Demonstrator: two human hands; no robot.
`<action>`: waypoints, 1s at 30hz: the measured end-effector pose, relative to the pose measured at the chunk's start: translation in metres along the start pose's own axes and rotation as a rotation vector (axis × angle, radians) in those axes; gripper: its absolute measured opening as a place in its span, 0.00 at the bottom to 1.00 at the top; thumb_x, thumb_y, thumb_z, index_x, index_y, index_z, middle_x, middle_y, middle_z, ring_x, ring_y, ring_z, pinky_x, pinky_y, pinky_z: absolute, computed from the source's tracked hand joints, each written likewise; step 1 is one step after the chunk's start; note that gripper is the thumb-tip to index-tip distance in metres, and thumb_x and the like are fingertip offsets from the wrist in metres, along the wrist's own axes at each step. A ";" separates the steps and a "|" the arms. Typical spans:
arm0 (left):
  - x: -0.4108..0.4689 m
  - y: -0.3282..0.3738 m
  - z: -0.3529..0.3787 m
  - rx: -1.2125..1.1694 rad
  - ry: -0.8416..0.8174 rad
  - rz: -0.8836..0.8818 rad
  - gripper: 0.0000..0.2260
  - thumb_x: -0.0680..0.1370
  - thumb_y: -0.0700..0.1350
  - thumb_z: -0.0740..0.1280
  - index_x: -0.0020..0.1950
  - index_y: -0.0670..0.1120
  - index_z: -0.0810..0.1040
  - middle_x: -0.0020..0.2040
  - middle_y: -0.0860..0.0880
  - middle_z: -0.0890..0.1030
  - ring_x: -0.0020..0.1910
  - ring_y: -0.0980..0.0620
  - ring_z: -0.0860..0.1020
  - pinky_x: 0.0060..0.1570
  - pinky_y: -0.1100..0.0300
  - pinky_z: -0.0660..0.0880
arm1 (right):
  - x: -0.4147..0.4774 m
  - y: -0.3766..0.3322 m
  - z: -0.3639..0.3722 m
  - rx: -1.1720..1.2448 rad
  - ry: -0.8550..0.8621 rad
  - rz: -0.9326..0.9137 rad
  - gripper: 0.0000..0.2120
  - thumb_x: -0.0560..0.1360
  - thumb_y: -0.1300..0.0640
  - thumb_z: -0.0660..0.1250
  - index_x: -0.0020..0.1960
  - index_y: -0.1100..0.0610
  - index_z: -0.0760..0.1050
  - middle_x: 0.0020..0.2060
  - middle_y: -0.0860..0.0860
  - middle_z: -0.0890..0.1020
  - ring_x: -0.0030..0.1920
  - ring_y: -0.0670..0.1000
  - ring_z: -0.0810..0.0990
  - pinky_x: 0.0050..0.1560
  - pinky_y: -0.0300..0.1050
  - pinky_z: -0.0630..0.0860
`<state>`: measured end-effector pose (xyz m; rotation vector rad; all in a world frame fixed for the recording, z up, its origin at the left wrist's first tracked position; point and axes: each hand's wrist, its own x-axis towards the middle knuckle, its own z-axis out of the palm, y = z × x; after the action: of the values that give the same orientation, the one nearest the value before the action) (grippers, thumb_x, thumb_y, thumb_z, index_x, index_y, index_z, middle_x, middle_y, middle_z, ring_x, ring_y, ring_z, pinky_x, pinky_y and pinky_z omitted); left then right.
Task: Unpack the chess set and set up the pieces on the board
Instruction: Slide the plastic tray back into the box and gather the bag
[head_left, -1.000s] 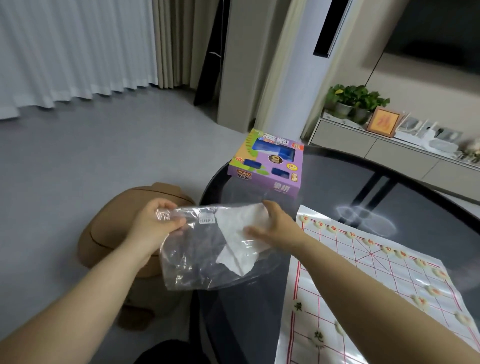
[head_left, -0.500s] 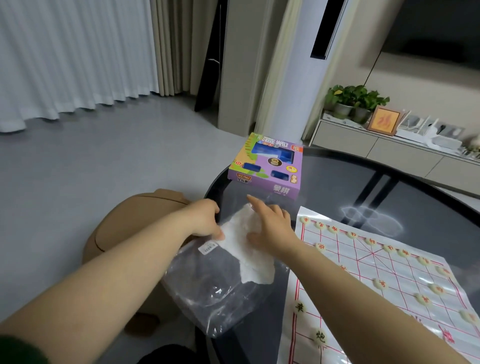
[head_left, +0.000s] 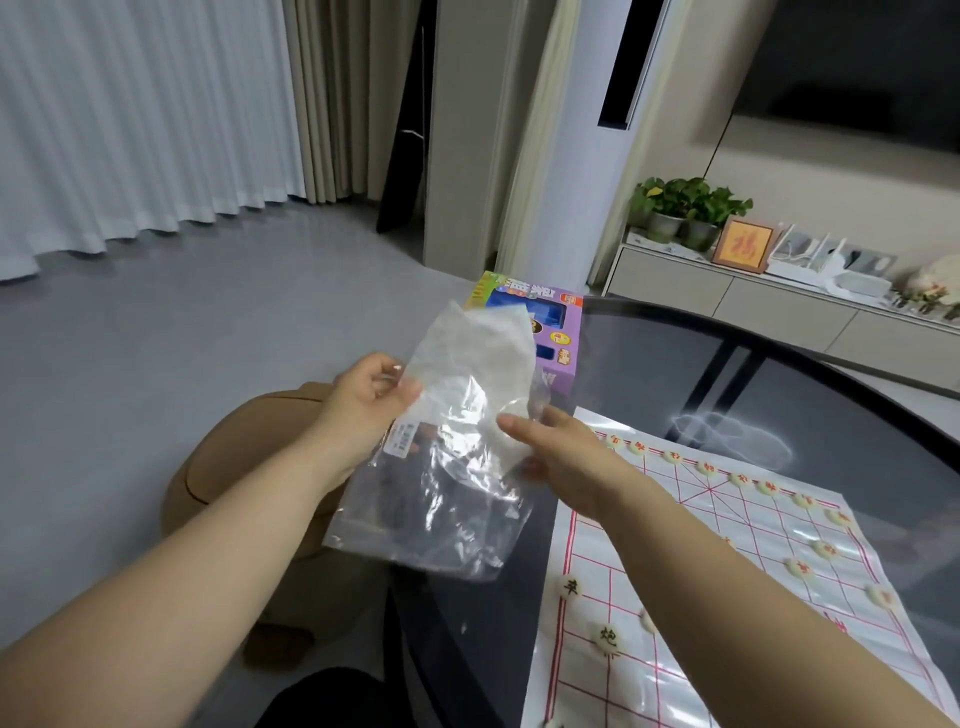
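Holding a clear plastic bag (head_left: 457, 519) up over the left edge of the glass table (head_left: 779, 374).
Gripping its left side with the left hand (head_left: 374, 400), pinching its right side with the right hand (head_left: 561, 447); purple box (head_left: 558, 343) just behind, board sheet (head_left: 748, 525) with round pieces (head_left: 607, 636) to the right.

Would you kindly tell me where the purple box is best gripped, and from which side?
Likely its bare right end, from above and right: the purple box lies flat on the table, and the plastic bag in the left hand and right hand covers its left part.
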<state>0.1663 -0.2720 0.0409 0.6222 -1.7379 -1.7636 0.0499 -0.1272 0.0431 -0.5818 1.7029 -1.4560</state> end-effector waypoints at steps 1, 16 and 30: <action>-0.003 0.006 0.003 -0.074 0.026 0.020 0.07 0.77 0.35 0.60 0.41 0.45 0.69 0.39 0.46 0.77 0.26 0.50 0.78 0.20 0.64 0.74 | -0.005 -0.002 0.000 0.068 -0.044 0.011 0.13 0.75 0.57 0.64 0.58 0.59 0.70 0.42 0.51 0.81 0.34 0.46 0.79 0.33 0.35 0.76; -0.034 0.033 0.011 -0.236 -0.106 -0.041 0.13 0.68 0.29 0.64 0.31 0.44 0.81 0.27 0.52 0.81 0.26 0.58 0.79 0.28 0.68 0.76 | -0.037 -0.015 -0.012 0.196 0.020 -0.200 0.13 0.72 0.75 0.58 0.40 0.60 0.76 0.28 0.52 0.79 0.27 0.47 0.76 0.31 0.37 0.74; -0.051 0.026 0.023 -0.159 -0.250 -0.324 0.07 0.73 0.33 0.64 0.48 0.41 0.77 0.34 0.48 0.83 0.31 0.53 0.82 0.33 0.63 0.79 | -0.057 -0.025 -0.022 0.102 0.237 -0.310 0.18 0.76 0.70 0.57 0.55 0.51 0.75 0.54 0.50 0.79 0.54 0.55 0.79 0.52 0.49 0.77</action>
<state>0.1893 -0.2194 0.0641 0.6668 -1.7070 -2.2630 0.0609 -0.0757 0.0829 -0.6605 1.7610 -1.8840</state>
